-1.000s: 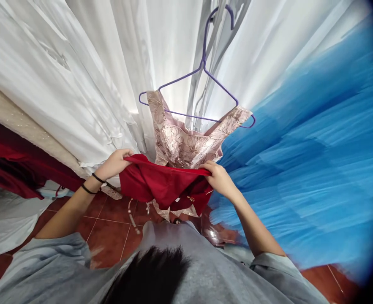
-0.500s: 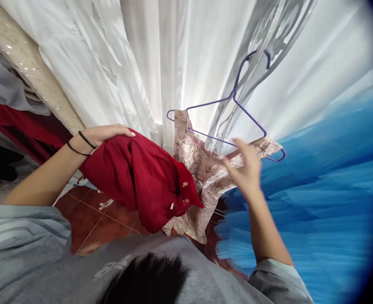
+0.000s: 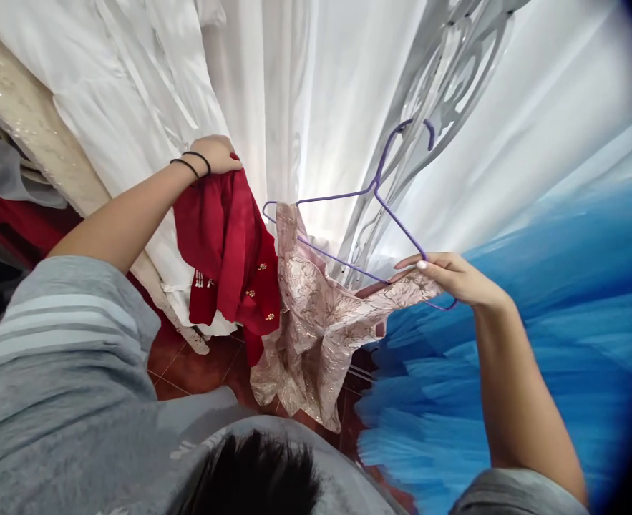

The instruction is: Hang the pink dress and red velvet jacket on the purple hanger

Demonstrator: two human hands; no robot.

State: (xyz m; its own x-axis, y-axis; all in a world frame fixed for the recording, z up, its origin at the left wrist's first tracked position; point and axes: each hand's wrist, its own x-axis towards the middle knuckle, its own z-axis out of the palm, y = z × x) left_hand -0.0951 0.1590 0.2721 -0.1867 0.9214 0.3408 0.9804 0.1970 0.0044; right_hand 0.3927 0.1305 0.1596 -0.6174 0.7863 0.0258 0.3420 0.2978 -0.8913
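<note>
My left hand [image 3: 216, 154], with two black bands at the wrist, is closed on the top of a red garment [image 3: 224, 236]. The garment hangs down in folds, with small gold ornaments along its lower part. To its right a pink and gold brocade dress [image 3: 316, 300] hangs by its straps from a purple hanger [image 3: 342, 194]. The hanger's hook is up by a white scrollwork metal frame. My right hand [image 3: 452, 275] pinches the dress's right strap near the hanger's arm, thumb on top. The red garment overlaps the dress's left edge.
White draped cloth [image 3: 348, 86] covers the back. Several garments hang at the left, one a cream sequined piece [image 3: 41, 121]. A big blue ruffled tulle gown [image 3: 509, 357] fills the right side. Red floor tiles [image 3: 202, 365] show below.
My left hand has lifted the red garment up and away from me. My right hand, blurred and apart before, has moved right and taken hold of the strap. The hanger has shifted slightly left and down.
</note>
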